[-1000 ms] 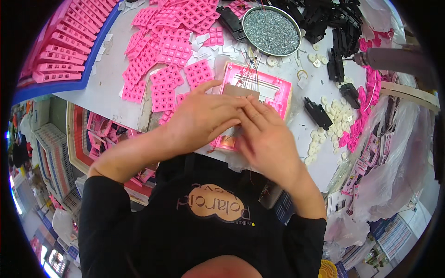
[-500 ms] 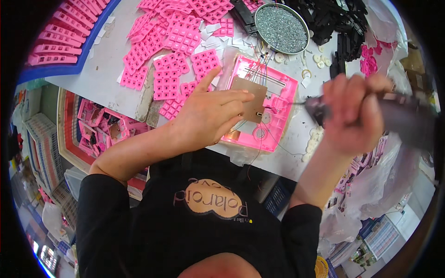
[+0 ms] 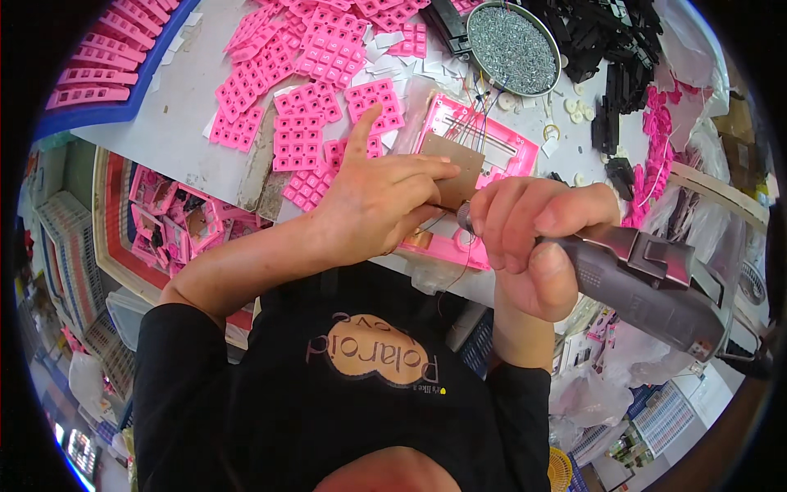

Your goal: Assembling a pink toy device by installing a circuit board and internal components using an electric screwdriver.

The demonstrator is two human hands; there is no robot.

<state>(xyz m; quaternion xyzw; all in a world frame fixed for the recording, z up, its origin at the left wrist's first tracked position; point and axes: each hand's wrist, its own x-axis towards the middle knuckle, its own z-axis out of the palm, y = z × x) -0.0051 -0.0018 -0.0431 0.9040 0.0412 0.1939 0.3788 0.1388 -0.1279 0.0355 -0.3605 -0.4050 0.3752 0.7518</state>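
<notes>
A pink plastic housing [image 3: 449, 254] lies in front of me, with a brown circuit board [image 3: 461, 154] set inside it. Thin wires [image 3: 475, 115] run from the board toward the far side of the housing. My left hand [image 3: 369, 193] rests on the board's left part, fingers stretched out and thumb apart. In my right hand [image 3: 533, 238] is a dark power screwdriver [image 3: 648, 291], gripped near its front end and pointing left. Its chuck [image 3: 465, 217] is over the near edge of the board. Whether the bit touches a screw is hidden.
Pink keypad pieces [image 3: 299, 139] and white paper scraps lie at the far left. Beyond the housing stands a round tray [image 3: 560, 70] of small screws. Black plastic parts [image 3: 607, 123] heap up at the far right. A blue crate [image 3: 49, 131] holds pink parts; another bin [image 3: 106, 221] stands below.
My right hand has brought the screwdriver left and nearer, from beside the housing to over the board. My left hand stays on the board.
</notes>
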